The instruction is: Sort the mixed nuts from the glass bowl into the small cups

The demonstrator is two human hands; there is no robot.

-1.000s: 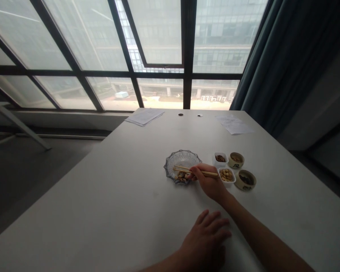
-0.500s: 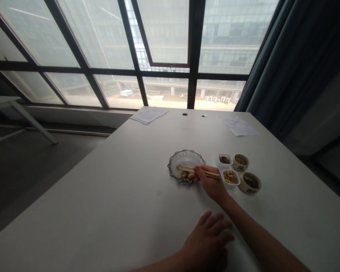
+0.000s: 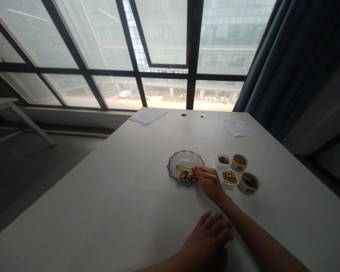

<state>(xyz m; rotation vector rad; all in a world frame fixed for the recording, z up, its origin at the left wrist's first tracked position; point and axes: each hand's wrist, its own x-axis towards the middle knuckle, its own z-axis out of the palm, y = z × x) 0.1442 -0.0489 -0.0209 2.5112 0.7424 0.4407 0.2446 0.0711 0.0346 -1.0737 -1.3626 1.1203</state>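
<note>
Barely anything shifts: right hand (image 3: 211, 185) still grips the chopsticks (image 3: 195, 172), tips over nuts (image 3: 183, 175) in the glass dish (image 3: 184, 170). Left hand (image 3: 206, 243) lies flat, released, on the surface (image 3: 116, 204). Nuts look small, hard, slippery; pinch them mid-body.

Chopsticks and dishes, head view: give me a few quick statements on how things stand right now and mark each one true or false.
1. The right hand holds the chopsticks with their tips over the glass dish. True.
2. The left hand grips a bowl. False: it lies flat on the table, holding nothing.
3. The glass dish is bare. False: a few nuts lie at its near edge.
4. Four small containers stand to the right of the glass dish: two white tubs and two round cups. True.
5. Papers lie at the table's far end. True.
</note>
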